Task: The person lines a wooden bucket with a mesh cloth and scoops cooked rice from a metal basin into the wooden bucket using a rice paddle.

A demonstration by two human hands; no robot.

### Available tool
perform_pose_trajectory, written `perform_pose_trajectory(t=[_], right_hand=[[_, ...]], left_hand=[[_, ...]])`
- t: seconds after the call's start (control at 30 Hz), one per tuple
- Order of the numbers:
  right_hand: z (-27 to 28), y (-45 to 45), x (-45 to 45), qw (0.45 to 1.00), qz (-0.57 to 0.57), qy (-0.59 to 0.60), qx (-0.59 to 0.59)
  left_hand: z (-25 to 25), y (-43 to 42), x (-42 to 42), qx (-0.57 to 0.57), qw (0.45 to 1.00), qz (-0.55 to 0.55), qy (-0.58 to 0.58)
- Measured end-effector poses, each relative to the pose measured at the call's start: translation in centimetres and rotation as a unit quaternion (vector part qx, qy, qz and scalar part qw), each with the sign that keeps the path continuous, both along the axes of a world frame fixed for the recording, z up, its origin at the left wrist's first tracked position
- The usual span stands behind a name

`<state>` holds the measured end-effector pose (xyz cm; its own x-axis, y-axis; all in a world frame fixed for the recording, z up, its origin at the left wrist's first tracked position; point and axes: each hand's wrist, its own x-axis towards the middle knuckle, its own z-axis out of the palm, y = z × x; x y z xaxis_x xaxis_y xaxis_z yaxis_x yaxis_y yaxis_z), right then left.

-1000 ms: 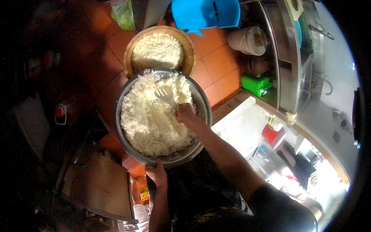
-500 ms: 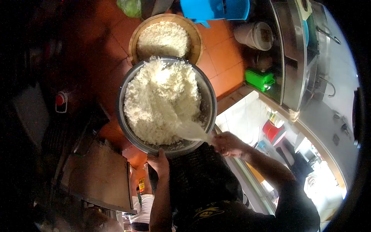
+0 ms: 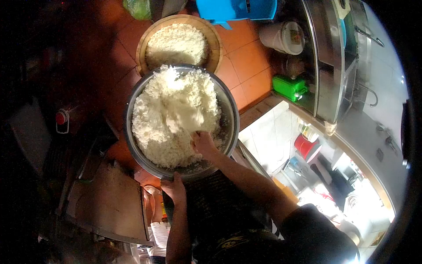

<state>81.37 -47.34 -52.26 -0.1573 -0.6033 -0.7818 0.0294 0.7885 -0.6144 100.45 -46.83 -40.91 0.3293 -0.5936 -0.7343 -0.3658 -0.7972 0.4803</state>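
Note:
A large metal bowl [image 3: 231,103] full of white rice [image 3: 154,119] is tilted in front of my body. My left hand [image 3: 174,189] grips its near rim, thumb over the edge. My right hand [image 3: 203,144] is closed around the handle of a white slotted scoop [image 3: 189,119], whose motion-smeared head is in the rice near the middle of the bowl. Just beyond the bowl is a round wooden tub [image 3: 214,46] with more white rice [image 3: 177,44], its near edge hidden by the bowl.
A blue plastic item [image 3: 235,9] and a green bag [image 3: 138,8] lie beyond the tub. On the right are a white bucket [image 3: 283,38], a green container [image 3: 289,88] and a metal counter [image 3: 332,83]. Another person's white clothing [image 3: 159,237] shows at lower left, beside a brown board [image 3: 105,202].
My right hand drew the scoop back to the bowl's near right edge, then moved it into the rice again. My left hand still holds the rim.

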Motion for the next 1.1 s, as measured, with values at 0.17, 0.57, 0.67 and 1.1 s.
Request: perform_pose_trajectory(t=[0.17,0.57,0.67,1.1], right_hand=[[-0.5,-6.8,-0.2,0.990,-0.111,0.035,0.082],[4.3,-13.5,-4.7,0.961,-0.251,-0.063,0.099],[7.1,-15.0,-5.7,0.945,-0.301,-0.088,0.095],[18.1,-5.1,-6.0,0.908,-0.121,-0.253,0.311]], left_hand=[[0.5,-1.2,-1.2,-0.082,0.996,-0.032,-0.014],[2.4,-2.6,-2.1,-0.036,0.999,-0.012,-0.015],[2.3,-2.7,-1.9,-0.038,0.999,-0.019,-0.028],[1.1,-2.8,-1.5,-0.085,0.994,0.051,0.056]])
